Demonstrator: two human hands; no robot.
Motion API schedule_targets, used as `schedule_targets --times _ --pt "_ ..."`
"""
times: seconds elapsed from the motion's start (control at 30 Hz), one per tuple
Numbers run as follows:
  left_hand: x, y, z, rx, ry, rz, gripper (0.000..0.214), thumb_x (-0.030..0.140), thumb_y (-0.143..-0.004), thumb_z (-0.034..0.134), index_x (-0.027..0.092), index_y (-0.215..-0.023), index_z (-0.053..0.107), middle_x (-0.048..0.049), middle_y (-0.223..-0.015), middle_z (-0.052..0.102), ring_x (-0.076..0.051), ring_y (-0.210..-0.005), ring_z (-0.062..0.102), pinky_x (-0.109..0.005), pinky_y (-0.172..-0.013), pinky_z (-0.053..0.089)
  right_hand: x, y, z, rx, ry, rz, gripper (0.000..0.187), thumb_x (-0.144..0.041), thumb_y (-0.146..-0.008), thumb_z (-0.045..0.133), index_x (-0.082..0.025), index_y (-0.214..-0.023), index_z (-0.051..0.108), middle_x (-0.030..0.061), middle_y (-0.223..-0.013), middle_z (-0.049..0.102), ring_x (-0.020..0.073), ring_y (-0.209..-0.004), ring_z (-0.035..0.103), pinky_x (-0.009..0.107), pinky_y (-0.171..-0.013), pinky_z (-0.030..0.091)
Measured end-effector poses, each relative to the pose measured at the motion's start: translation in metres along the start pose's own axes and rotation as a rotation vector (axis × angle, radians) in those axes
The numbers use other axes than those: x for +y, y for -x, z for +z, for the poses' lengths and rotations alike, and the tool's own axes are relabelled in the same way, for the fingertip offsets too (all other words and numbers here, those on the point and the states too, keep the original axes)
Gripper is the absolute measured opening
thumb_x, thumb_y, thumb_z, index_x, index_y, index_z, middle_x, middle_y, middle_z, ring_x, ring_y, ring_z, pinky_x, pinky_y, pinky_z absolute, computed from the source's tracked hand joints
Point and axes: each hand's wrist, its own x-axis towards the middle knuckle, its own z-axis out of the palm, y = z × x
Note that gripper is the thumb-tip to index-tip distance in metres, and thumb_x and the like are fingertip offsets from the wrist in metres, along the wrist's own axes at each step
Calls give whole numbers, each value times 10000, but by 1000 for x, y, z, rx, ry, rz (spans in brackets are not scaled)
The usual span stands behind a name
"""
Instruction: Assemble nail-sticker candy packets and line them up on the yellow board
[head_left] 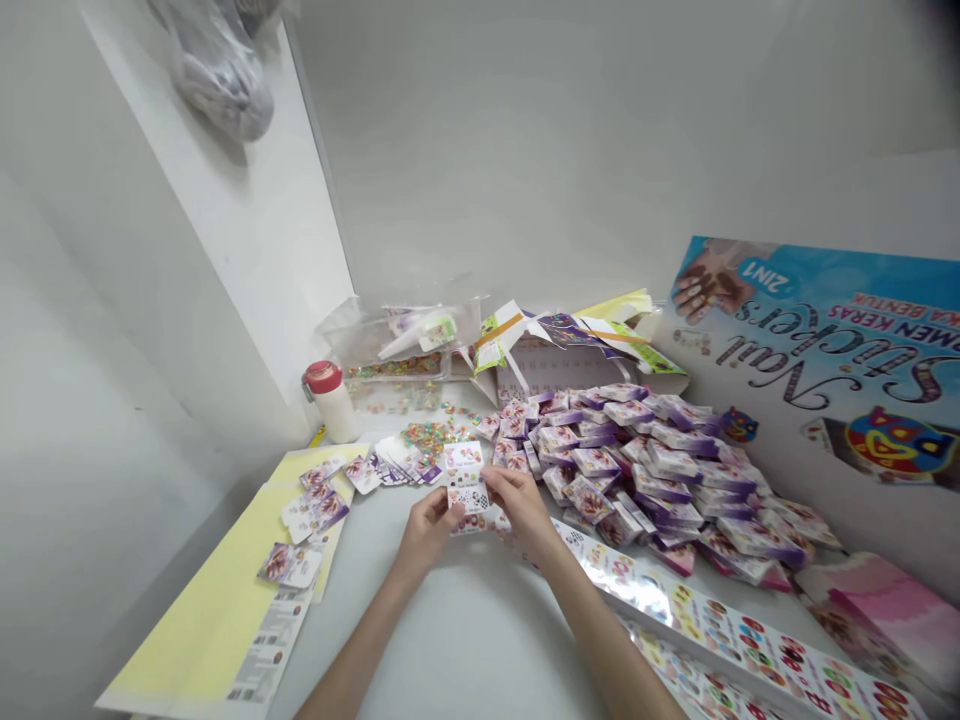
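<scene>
Over the middle of the table, my left hand (429, 528) and my right hand (523, 508) hold a small white sticker strip (463, 458) printed with coloured patterns. My left thumb and fingers pinch its lower left edge, and my right fingers pinch its right side. More printed sticker sections show just below my fingers; I cannot tell whether they join the held piece. A long sticker strip (679, 600) runs from near my right hand to the lower right. Behind my hands lie loose small coloured pieces (435, 436) and a fan of white and purple cards (401, 462).
A large heap of small purple-and-white boxes (600, 455) covers the right. Folded cards (289, 565) and barcode labels (274, 640) lie on yellow sheets (202, 620). Behind are a red-capped bottle (335, 408), clear plastic trays (397, 365) and an open carton (555, 368). A Nail Stickers box (817, 350) stands right.
</scene>
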Motion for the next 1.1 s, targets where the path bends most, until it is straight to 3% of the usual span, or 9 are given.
schedule_targets --times 0.1,0.27,0.37,0.5,0.8,0.93,1.1 --pt "2 2 5 -45 51 -75 361 443 -651 734 146 -851 688 -42 -729 697 -191 -656 620 -264 -621 480 1 0 -1 34 43 12 390 -496 -740 614 -180 -533 520 -38 -507 402 103 -501 335 246 -491 267" --pt "-3 2 5 -37 73 -120 315 419 -675 732 137 -805 680 -25 -650 691 -167 -572 619 -253 -564 482 4 -2 0 44 35 6 375 -514 -725 631 -181 -560 577 -39 -496 430 110 -499 372 248 -505 300" --pt "-6 0 2 -10 86 -128 324 409 -686 728 135 -849 672 -25 -655 698 -157 -557 623 -237 -540 477 8 -4 1 48 2 54 333 -505 -731 628 -176 -757 674 -42 -501 468 114 -499 409 250 -523 332" --pt "-4 0 2 44 100 -153 365 408 -661 745 134 -884 657 -9 -598 678 -152 -507 612 -232 -503 468 10 -4 0 12 -2 97 472 -483 -725 652 -161 -1071 654 -35 -536 530 131 -536 480 260 -554 376" --pt "1 3 4 -10 94 -120 325 379 -677 737 144 -888 662 -24 -686 712 -156 -566 634 -239 -554 487 9 -4 0 20 1 28 343 -449 -681 699 -167 -871 651 -29 -628 549 112 -543 480 259 -569 401" --pt "-1 2 2 -24 84 -107 359 378 -704 716 143 -969 664 -41 -747 727 -170 -605 649 -248 -576 492 6 -2 1 8 -14 31 323 -432 -692 693 -167 -870 650 -25 -651 548 108 -548 471 253 -566 388" --pt "-5 0 1 -20 61 -78 337 403 -720 695 139 -926 663 -58 -795 732 -189 -653 665 -250 -595 496 5 -2 0 11 3 42 334 -438 -698 691 -166 -887 651 -34 -608 527 114 -550 476 251 -569 378"
